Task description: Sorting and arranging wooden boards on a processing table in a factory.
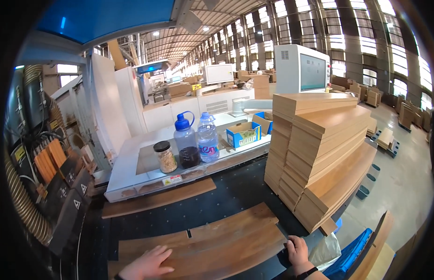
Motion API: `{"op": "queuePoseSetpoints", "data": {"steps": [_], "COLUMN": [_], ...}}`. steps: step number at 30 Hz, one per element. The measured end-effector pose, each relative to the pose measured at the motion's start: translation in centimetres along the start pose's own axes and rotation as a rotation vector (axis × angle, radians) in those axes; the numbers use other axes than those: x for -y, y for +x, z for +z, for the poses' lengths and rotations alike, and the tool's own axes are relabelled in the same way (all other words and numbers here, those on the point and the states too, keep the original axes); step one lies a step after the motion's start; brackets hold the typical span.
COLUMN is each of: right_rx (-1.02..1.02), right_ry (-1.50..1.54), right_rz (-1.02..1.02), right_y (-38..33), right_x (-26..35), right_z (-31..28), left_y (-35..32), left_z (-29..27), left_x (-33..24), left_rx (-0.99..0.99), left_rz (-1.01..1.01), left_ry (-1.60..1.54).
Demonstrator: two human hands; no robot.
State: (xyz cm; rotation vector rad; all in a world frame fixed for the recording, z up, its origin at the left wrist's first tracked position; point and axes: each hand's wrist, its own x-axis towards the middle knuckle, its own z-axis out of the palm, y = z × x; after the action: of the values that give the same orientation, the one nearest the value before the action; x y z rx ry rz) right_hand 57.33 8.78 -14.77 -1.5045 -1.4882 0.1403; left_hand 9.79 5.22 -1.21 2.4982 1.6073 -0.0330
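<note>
Flat on the black machine table [235,186] lie brown wood-grain boards [212,245], the rear one with a small dark notch in its edge. My left hand [149,263] rests on the near board at its left part, fingers spread. Just off the boards' right end, my right hand [297,251] is closed, with curled fingers. Something dark shows beside its fingers, but I cannot make out what it is. Farther back, a narrow wood strip [161,198] lies along the white machine ledge [128,186].
A tall stack of wood panels [315,149] stands at the right. On the ledge are a jar [165,158], a blue-capped bottle [187,144], a water bottle [207,140] and a small blue-yellow box [243,135]. Corrugated hoses [23,200] run at left; a blue crate [350,256] sits lower right.
</note>
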Motion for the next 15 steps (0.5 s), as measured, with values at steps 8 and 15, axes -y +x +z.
{"op": "queuePoseSetpoints", "data": {"steps": [8, 15], "right_rx": [0.152, 0.118], "right_ry": [-0.062, -0.009], "right_rz": [-0.099, 0.057], "right_y": [0.7, -0.4], "right_x": [0.7, 0.7], "right_z": [0.4, 1.2], "left_y": [-15.1, -18.2], "left_z": [9.3, 12.3], "left_x": [-3.8, -1.0], "left_rx": [-0.205, -0.764], "left_rz": [-0.796, -1.092], "left_ry": [0.089, 0.027]}}
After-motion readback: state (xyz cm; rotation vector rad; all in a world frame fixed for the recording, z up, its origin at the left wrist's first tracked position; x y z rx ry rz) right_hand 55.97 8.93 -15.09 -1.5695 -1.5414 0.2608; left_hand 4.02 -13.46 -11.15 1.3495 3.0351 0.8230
